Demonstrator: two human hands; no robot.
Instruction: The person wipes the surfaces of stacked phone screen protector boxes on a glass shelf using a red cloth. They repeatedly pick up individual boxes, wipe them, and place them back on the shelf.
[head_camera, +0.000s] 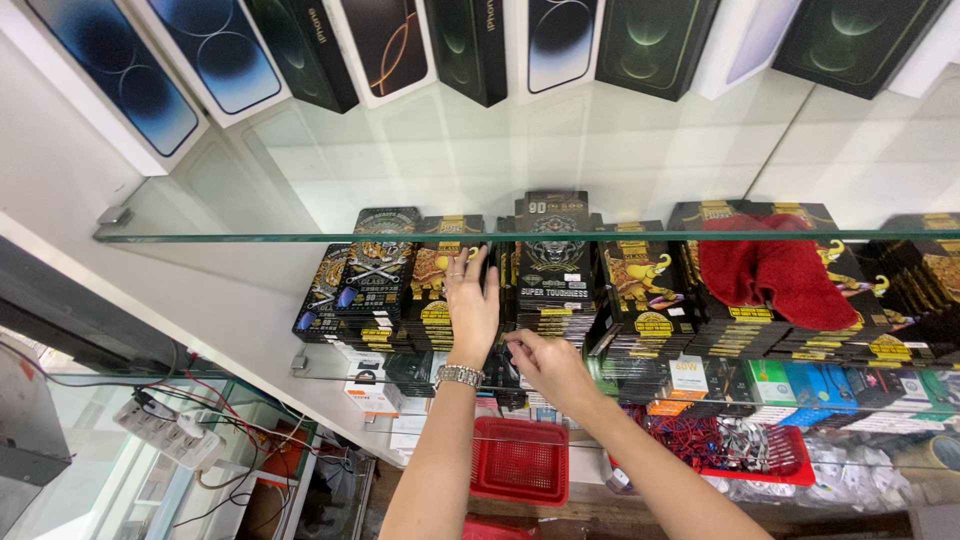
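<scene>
left hand (470, 300) spread flat on a stack of black-and-gold flat cardboard packets (440, 290) on the glass shelf (250, 300), likely steadying it. right hand (545, 362) pinches the edge of a neighbouring black packet stack (555, 270). red cloth (775, 270) lies well apart.

Left hand (472, 305) flat on stacked black packets (440, 290), right hand (545, 362) beside.

Glass shelf (300, 237) edge caps the reach from above; packed black boxes (640, 290) and red cloth (775, 270) fill the shelf; open room below, above red basket (520, 460).
</scene>
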